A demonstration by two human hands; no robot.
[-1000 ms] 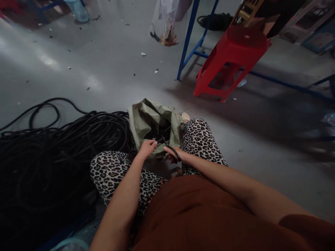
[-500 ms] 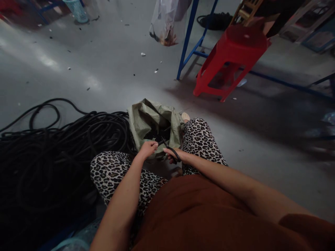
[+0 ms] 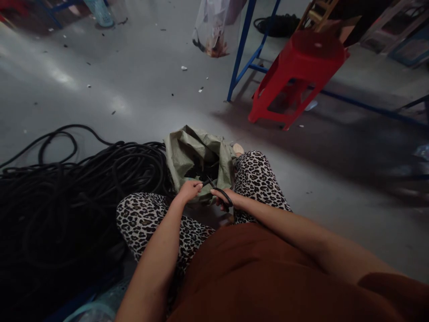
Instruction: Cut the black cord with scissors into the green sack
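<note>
Between my knees stands an olive-green woven sack, its mouth rolled open and dark pieces lying inside. My left hand pinches a short black piece of cord or tubing over the sack's near rim. A pair of black-handled scissors is in my right hand, fingers wrapped round the handles. The scissor blades point up and left and meet the black piece close to my left fingertips. Whether the blades are fully closed is too small to tell.
A large heap of black cord or hose lies on the floor at left, against the sack. Ahead on the right are a red plastic stool and a blue metal frame. A clear plastic bag hangs at the top; small scraps dot the floor.
The view has shifted very slightly. Both hands, the scissors and the black piece keep nearly the same positions over the sack.
</note>
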